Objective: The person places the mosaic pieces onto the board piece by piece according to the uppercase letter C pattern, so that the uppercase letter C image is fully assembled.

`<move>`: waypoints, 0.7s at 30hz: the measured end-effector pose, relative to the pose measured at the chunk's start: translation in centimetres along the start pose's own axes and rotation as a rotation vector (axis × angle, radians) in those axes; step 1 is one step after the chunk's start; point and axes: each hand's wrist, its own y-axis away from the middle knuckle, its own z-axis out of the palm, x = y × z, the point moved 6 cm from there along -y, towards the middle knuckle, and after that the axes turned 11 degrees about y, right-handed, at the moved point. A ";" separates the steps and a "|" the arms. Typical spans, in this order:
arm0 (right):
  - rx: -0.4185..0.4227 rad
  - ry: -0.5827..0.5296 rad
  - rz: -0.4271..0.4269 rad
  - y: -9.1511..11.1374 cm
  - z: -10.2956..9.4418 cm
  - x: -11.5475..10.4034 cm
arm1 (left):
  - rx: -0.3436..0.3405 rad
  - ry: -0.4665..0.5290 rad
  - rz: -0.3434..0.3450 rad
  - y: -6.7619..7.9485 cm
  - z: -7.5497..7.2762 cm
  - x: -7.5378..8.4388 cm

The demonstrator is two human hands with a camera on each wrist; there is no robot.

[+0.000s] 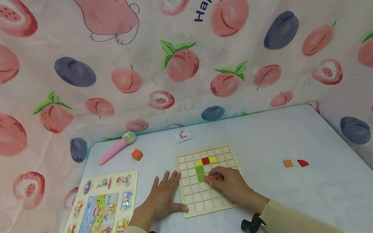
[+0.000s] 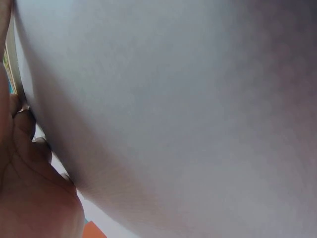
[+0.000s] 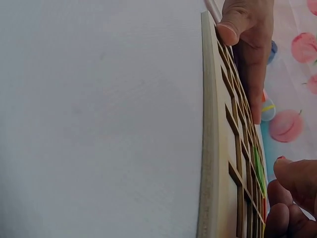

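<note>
A wooden grid board (image 1: 192,197) lies flat on the table. Its cells hold two green squares (image 1: 200,169), a red square (image 1: 205,161) and a yellow piece (image 1: 213,160) on each side of the red one. Over the board, the thumb and fingers of my right hand (image 1: 233,186) pinch a small red piece (image 1: 207,178) just right of the lower green square; the fingers partly cover its shape. My left hand (image 1: 162,197) rests with spread fingers against the board's left edge. In the right wrist view, only the tip of the red piece (image 3: 281,157) shows by the thumb.
An orange square (image 1: 288,163) and a red quarter-circle (image 1: 303,162) lie to the right. Behind the board is a small pattern card (image 1: 183,135). A pink toy microphone (image 1: 118,147), an orange cube (image 1: 137,154) and a picture puzzle board (image 1: 94,220) are on the left.
</note>
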 end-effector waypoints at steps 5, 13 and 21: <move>-0.019 0.073 -0.021 0.2 0.7 -0.4 | -0.005 0.000 -0.004 0.1 -0.1 0.3; 0.037 0.228 -0.121 0.4 1.4 -1.2 | -0.004 0.005 -0.018 0.1 -0.2 0.3; 0.061 0.269 -0.109 0.5 1.5 -1.3 | -0.001 0.001 -0.019 0.1 -0.2 0.3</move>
